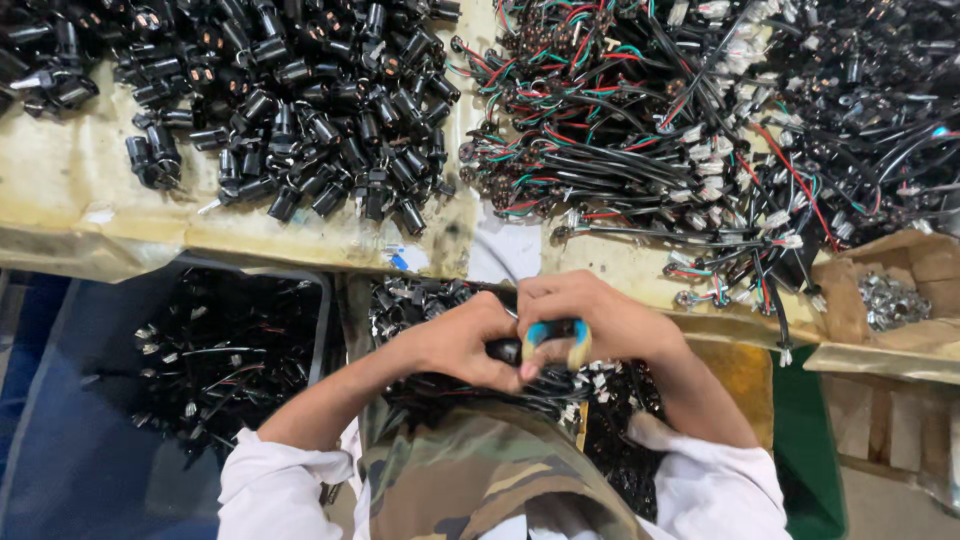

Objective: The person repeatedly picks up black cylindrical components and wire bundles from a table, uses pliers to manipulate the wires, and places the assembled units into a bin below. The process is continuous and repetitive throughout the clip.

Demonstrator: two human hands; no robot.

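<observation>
My left hand and my right hand meet close to my chest, below the bench edge. Both close around a small black part. My right hand also grips a hand tool with blue and cream handles pressed against that part. Black cables lie under my hands on my lap. What the part looks like inside my fingers is hidden.
A heap of black cylindrical sockets covers the bench at left. A tangle of wired harnesses fills the right. A cardboard box of small metal pieces sits far right. A dark bin of finished wired parts stands lower left.
</observation>
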